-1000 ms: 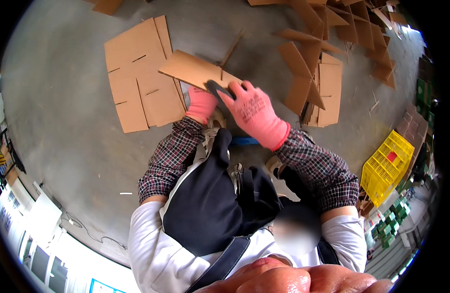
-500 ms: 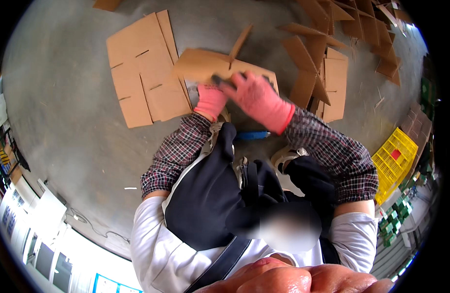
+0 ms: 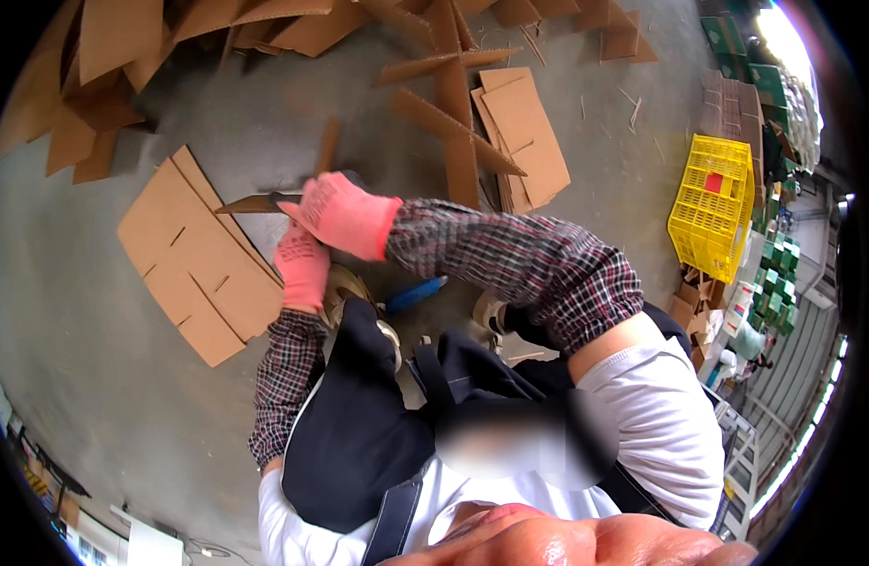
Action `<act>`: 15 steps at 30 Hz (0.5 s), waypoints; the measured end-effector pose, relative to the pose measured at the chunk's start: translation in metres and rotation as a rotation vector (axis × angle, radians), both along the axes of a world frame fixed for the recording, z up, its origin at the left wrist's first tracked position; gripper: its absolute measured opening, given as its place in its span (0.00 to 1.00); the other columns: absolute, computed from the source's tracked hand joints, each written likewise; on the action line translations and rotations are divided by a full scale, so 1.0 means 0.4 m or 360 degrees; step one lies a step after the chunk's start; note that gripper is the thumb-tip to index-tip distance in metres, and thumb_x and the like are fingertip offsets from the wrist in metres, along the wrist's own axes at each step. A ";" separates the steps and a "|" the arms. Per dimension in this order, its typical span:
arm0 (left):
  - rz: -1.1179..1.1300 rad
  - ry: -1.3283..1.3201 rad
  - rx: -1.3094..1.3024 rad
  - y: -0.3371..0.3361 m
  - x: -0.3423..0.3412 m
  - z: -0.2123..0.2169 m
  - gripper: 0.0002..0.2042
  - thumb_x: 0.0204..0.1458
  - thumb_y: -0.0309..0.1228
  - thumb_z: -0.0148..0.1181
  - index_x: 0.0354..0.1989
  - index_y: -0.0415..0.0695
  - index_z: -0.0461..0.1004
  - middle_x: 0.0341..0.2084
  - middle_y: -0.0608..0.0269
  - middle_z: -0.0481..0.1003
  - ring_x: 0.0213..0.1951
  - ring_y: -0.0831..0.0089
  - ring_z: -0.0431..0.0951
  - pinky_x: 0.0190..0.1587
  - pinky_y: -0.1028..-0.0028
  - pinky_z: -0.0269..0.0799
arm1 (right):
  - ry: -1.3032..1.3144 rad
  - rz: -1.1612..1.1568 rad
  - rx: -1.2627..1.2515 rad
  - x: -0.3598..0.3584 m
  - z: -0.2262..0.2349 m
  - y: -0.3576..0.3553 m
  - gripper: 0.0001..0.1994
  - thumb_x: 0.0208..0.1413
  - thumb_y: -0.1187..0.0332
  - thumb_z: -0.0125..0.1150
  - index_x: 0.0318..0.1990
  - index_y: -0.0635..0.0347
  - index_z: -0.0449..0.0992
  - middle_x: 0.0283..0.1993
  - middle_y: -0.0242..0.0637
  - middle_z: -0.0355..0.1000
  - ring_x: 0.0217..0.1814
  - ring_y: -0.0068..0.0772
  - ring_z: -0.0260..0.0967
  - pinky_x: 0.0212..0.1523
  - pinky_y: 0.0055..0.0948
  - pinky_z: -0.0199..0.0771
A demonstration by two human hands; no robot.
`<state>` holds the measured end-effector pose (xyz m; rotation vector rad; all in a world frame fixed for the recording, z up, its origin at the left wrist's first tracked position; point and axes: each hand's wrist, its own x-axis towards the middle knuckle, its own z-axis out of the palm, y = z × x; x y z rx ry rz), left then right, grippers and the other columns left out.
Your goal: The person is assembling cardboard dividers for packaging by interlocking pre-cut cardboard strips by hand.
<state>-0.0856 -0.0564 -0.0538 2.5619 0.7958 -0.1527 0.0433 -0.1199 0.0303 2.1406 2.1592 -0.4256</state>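
Observation:
My left hand (image 3: 303, 265) and my right hand (image 3: 347, 215), both in pink gloves with dark fingertips, meet in front of my left foot. The fingers of both are closed around a brown cardboard divider (image 3: 249, 204). It is seen nearly edge-on, and a second cardboard strip (image 3: 329, 148) rises beyond my right hand. My right hand lies over the left and hides much of the grip and the joint. Left of my hands, flat slotted cardboard sheets (image 3: 194, 255) lie stacked on the floor.
Assembled cardboard dividers (image 3: 456, 104) stand ahead, with more at the far left (image 3: 104, 104). Another stack of flat sheets (image 3: 526, 141) lies beside them. A blue long-handled tool (image 3: 415, 294) rests between my feet. At right stands a yellow plastic crate (image 3: 712, 209).
The view has swung to the right, so floor things sit further left. The held divider has turned from showing its broad face to nearly edge-on. Both hands remain closed on it.

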 end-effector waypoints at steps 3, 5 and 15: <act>-0.0069 0.0057 -0.0060 -0.047 -0.003 0.042 0.29 0.39 0.28 0.60 0.53 0.40 0.59 0.39 0.56 0.70 0.34 0.59 0.75 0.33 0.64 0.72 | 0.0109 -0.0217 0.0148 0.021 -0.041 -0.097 0.31 0.43 0.69 0.54 0.59 0.62 0.58 0.35 0.43 0.68 0.36 0.39 0.67 0.33 0.30 0.68; -0.0194 0.0142 0.0065 -0.079 0.016 0.033 0.29 0.38 0.27 0.61 0.52 0.41 0.60 0.40 0.56 0.70 0.35 0.59 0.75 0.34 0.64 0.72 | -0.0029 -0.0263 -0.0082 0.010 -0.090 -0.129 0.32 0.44 0.69 0.55 0.61 0.61 0.56 0.40 0.47 0.66 0.40 0.40 0.67 0.36 0.32 0.69; -0.0036 0.0085 0.0035 -0.054 -0.081 0.117 0.38 0.40 0.40 0.64 0.58 0.37 0.53 0.50 0.47 0.65 0.51 0.55 0.66 0.52 0.63 0.63 | -0.0519 -0.2012 0.1006 0.423 -0.056 -0.571 0.32 0.35 0.57 0.71 0.49 0.61 0.67 0.44 0.45 0.68 0.48 0.46 0.66 0.48 0.35 0.68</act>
